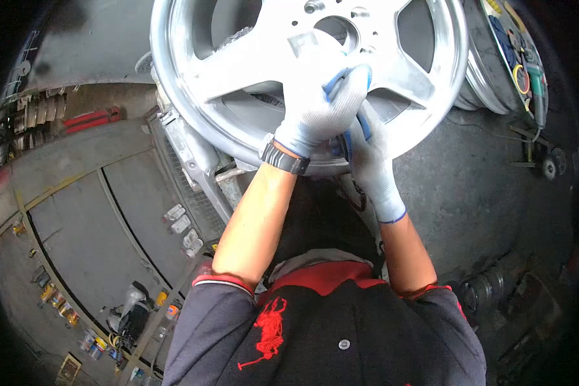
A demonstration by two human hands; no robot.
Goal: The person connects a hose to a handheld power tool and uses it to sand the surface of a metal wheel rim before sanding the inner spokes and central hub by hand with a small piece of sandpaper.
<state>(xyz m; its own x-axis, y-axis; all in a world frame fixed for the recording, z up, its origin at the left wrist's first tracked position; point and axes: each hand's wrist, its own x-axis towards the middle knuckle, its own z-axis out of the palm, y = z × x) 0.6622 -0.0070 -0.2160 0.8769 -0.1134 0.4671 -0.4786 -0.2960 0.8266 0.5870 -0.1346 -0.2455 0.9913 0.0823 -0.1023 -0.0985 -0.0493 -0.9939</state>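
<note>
Fingers [352, 87], left hand [315, 106], curled round blue pad [332, 83]

Open gaps between wheel [251, 61] spokes; metal stand [193, 157] just beneath.

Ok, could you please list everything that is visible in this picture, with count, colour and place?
alloy wheel: one, silver, top centre
metal stand: one, grey, under the wheel's left side
second rim: one, silver, top right, behind the wheel
power tool: one, green, top right, kind unclear
small cans and bottles: several, mixed colours, floor at lower left
blue pad: one, blue, on a wheel spoke, kind unclear
wristwatch: one, dark, left wrist
polo shirt: one, dark with red collar, bottom
left hand: white glove, fingers around the blue pad
right hand: white glove, below the left hand, at the wheel's rim
</note>
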